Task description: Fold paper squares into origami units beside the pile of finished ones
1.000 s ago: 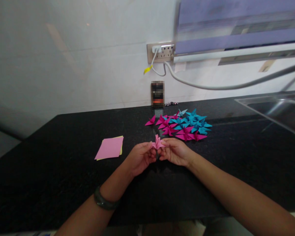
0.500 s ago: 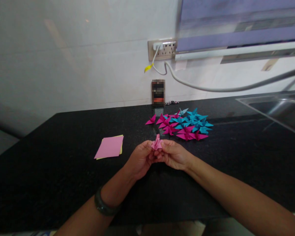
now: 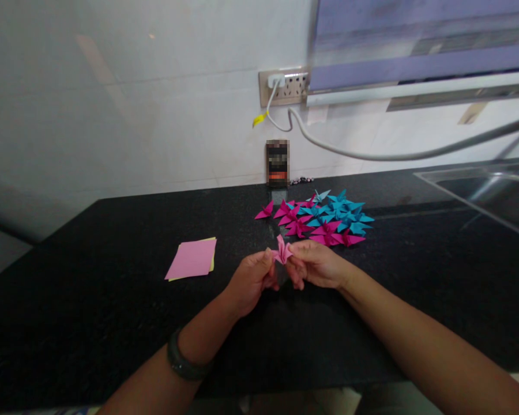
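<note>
A light pink origami crane [image 3: 282,251] is held up between both hands above the black countertop. My left hand [image 3: 255,274] pinches its left side between thumb and fingers. On the other side, my right hand [image 3: 315,262] grips the right part with its thumb on top. Just beyond the hands lie several magenta paper cranes [image 3: 299,226], and several blue paper cranes [image 3: 346,213] cluster to their right. One pale blue crane [image 3: 321,196] sits at the back of the group. Pink paper squares [image 3: 192,259] lie to the left, over a yellow sheet [image 3: 212,265].
The black countertop [image 3: 112,300] runs to a white wall. A phone-like device [image 3: 278,164] with a blurred screen leans there, beside a beaded string [image 3: 301,181]. A metal sink [image 3: 493,190] lies at the right. A white cable [image 3: 350,153] hangs from the wall socket [image 3: 292,86].
My hands have drawn slightly apart, and the lower fingers that touched are now separated. The pink crane has shifted a little right, with its folds more spread.
</note>
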A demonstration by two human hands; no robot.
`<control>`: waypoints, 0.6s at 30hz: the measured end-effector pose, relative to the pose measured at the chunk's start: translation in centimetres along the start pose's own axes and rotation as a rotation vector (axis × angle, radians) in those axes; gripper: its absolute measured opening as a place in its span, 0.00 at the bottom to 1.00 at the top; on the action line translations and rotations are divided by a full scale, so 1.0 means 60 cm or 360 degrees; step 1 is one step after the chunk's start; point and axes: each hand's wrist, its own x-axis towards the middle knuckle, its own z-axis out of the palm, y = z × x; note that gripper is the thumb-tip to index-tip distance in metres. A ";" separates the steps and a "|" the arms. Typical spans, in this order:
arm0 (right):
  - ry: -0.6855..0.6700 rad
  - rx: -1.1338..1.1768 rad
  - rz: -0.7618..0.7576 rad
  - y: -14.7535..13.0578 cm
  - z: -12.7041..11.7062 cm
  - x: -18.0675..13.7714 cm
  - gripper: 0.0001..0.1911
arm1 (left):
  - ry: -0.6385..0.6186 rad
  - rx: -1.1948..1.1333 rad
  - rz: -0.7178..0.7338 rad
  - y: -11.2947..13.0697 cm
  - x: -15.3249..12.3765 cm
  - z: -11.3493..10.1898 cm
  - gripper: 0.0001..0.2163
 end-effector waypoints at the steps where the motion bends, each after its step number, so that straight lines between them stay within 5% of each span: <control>1: 0.0028 -0.0100 0.0010 -0.006 -0.005 -0.003 0.20 | 0.0031 0.0067 -0.0005 0.000 0.000 0.000 0.21; 10: 0.0401 -0.1099 0.0010 -0.020 -0.014 -0.004 0.18 | 0.0045 0.0098 -0.0158 0.006 0.001 -0.001 0.17; 14: 0.0816 -0.1820 -0.0589 -0.020 -0.004 -0.003 0.09 | 0.0337 0.0168 -0.0100 0.006 0.007 -0.002 0.17; 18: 0.0703 -0.2236 -0.1030 -0.018 -0.002 -0.004 0.09 | 0.0453 0.0281 -0.0014 0.005 0.011 -0.002 0.16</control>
